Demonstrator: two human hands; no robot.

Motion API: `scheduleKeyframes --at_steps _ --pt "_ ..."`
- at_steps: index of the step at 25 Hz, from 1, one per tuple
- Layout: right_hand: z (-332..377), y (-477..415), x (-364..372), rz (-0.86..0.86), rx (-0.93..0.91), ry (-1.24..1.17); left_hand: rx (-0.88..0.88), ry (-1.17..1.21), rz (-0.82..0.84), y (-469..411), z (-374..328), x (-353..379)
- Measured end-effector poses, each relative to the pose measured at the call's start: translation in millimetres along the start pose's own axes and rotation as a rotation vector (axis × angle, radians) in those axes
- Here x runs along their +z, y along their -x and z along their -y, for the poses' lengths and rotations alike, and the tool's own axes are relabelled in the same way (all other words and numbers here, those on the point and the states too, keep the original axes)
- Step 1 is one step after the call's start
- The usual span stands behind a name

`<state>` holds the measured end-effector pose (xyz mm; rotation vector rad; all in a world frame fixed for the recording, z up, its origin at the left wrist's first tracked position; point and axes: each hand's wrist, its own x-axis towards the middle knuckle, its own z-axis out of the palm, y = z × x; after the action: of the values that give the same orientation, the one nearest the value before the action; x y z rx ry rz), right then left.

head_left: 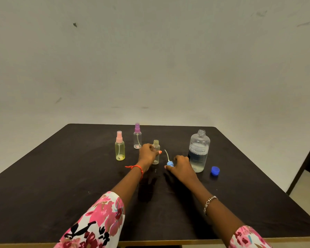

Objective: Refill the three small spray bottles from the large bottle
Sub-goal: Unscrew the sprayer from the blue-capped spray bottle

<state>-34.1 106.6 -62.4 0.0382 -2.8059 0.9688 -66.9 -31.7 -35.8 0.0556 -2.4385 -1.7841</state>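
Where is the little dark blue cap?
In the head view the dark blue cap lies on the table at the right, just right of the large bottle, not touching it.

Only print in view is the label (197,149) on the large bottle (200,139), lines of fine text on its side, too small and blurred for me to read; no word, brand or number legible

Soft, even indoor light falls on a pale wall (150,59) and a dark table (64,169), with dim shadows pooling at lower centre frame. Wide-angle distortion bows the table's edges, and fine detail is slightly soft.
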Motion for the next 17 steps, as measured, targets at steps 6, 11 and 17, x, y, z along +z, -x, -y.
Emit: scheduleKeyframes --at_steps 6,11,17 --pt "-2 -1 -7 -0.089 -0.013 -0.031 -0.001 0.013 -0.004 -1 3 2" --pt "-1 0 -12 -0.222 -0.084 -0.100 -0.009 0.000 0.000 -1 3 4" --pt "8 14 -39 -0.920 -0.222 -0.234 0.013 0.012 0.005 1 -2 0"
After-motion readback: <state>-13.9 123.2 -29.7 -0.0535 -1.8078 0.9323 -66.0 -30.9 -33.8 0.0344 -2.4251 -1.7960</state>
